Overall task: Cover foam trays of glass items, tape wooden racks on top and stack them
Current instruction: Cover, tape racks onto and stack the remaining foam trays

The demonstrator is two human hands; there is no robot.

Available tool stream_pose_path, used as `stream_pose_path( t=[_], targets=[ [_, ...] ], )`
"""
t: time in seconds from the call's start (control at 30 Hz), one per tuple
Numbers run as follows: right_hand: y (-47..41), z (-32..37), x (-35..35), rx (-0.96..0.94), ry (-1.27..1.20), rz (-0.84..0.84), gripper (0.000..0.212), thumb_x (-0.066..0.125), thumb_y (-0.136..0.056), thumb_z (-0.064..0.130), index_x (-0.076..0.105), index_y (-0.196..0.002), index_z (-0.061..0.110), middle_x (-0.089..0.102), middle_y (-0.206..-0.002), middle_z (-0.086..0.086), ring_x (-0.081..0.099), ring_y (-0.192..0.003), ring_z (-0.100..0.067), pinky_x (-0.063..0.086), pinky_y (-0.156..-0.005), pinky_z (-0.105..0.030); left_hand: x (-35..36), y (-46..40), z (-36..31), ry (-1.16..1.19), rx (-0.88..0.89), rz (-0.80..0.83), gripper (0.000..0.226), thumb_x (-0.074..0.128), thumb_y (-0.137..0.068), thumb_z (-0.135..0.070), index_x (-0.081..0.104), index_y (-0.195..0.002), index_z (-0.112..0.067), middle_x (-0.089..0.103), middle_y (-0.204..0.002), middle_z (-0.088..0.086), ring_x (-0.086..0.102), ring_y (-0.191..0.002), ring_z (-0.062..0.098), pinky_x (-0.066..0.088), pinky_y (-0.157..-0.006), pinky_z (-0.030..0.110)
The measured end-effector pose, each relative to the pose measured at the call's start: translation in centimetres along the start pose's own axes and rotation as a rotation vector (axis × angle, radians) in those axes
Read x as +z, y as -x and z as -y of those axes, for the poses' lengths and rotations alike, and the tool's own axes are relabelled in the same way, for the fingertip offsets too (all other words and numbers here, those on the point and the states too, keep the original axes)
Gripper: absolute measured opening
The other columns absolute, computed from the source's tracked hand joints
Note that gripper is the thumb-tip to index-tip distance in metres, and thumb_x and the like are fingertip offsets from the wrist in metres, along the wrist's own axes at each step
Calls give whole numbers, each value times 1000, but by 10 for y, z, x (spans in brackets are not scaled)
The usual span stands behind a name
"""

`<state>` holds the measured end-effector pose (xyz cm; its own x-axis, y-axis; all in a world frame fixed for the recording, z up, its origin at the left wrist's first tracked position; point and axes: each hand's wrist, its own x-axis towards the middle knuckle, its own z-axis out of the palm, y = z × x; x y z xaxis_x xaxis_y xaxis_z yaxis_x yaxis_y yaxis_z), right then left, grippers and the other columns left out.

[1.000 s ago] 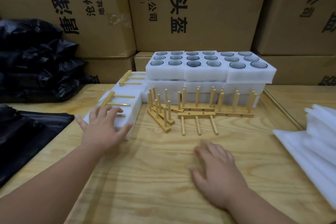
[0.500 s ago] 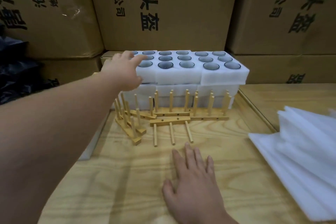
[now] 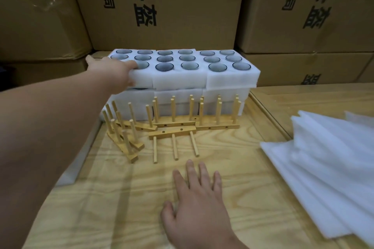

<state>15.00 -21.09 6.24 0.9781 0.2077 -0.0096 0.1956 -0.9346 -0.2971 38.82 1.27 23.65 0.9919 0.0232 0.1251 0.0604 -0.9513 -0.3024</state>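
Left hand [image 3: 113, 70] grips top-left foam tray [image 3: 141, 77] at 11 o'clock; right hand [image 3: 199, 202] spread flat on tabletop [image 3: 121, 208]; racks [image 3: 174, 127] between.

The light is soft and even, coming from above, and the scene is moderately bright with a warm yellow tone. The wooden racks [image 3: 172, 127] throw only weak, short shadows on the table [image 3: 222, 147]. The left arm casts a wide soft shadow beside it on the wood. A small patch of glare shines on clear tape on a cardboard box [image 3: 43, 2] at upper left. The wide lens bends the edges, so the box sides lean outward. The near left forearm looks slightly soft, and the white foam sheets [image 3: 323, 168] at right lose detail in brightness.
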Motion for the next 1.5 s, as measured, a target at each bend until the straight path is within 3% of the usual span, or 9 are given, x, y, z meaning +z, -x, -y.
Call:
stream_pose_path(
  t=[0.13,0.43,0.6,0.7,0.83,1.0,1.27,1.4,1.5],
  targets=[
    [0,0,-2,3,13,25,85,21,-83,60,8,-160,29,-11,-169,-5,-21,-153,-29,-19,-116,-62,0,17,4,94,-26,-212,31,48,-101,-44,40,-131,-41,60,-114,8,47,-122,37,6,-113,77],
    [6,2,-4,-3,35,-3,79,22,-88,59,16,-160,28,-1,-170,-7,-9,-155,-31,-10,-121,-59,-47,130,6,376,124,-602,46,56,-93,-53,54,-132,-28,64,-107,16,56,-103,40,33,-107,56],
    [9,3,-5,-7,1,-42,72,25,-90,58,29,-155,28,11,-169,-6,1,-156,-30,-3,-124,-54,-40,242,-20,480,300,-572,45,59,-85,-55,61,-122,-28,65,-93,4,60,-88,35,48,-78,47],
    [15,0,-8,-39,-38,-124,47,34,-93,44,59,-126,22,46,-149,-10,34,-145,-31,24,-120,-42,-24,293,-39,512,318,-470,42,50,-84,-62,53,-120,-41,61,-92,-5,62,-92,29,45,-81,45],
    [21,-15,-21,102,-690,-284,30,44,-95,25,71,-85,17,73,-89,-4,65,-90,-26,46,-70,-34,-4,341,-56,525,313,-347,43,45,-84,-66,44,-121,-45,57,-93,-11,63,-96,22,45,-86,47],
    [27,-37,-17,269,-1266,-457,28,48,-97,24,72,-112,25,69,-120,7,60,-118,-13,43,-91,-19,15,384,-78,419,357,-346,41,65,-74,-59,60,-111,-43,55,-81,-12,63,-80,17,52,-76,44],
    [48,-60,-19,236,-1453,-300,44,63,-67,51,80,-100,28,74,-119,4,62,-122,-15,41,-114,-46,51,433,-112,469,463,-416,48,73,-57,-70,71,-99,-46,57,-75,-12,63,-71,13,57,-76,45],
    [61,-63,-17,201,-1392,-302,36,63,-74,39,78,-105,28,74,-119,6,64,-118,-11,47,-106,-39,67,424,-92,857,306,-499,44,48,-87,-72,57,-123,-48,54,-117,-15,53,-107,7,36,-97,34],
    [69,-59,-17,114,-1337,-290,42,62,-76,32,71,-117,27,73,-117,14,65,-111,-1,49,-89,-24,67,385,-80,1532,-87,-341,32,45,-92,-58,57,-122,-54,49,-130,-24,46,-126,-2,37,-106,28]
  ],
)
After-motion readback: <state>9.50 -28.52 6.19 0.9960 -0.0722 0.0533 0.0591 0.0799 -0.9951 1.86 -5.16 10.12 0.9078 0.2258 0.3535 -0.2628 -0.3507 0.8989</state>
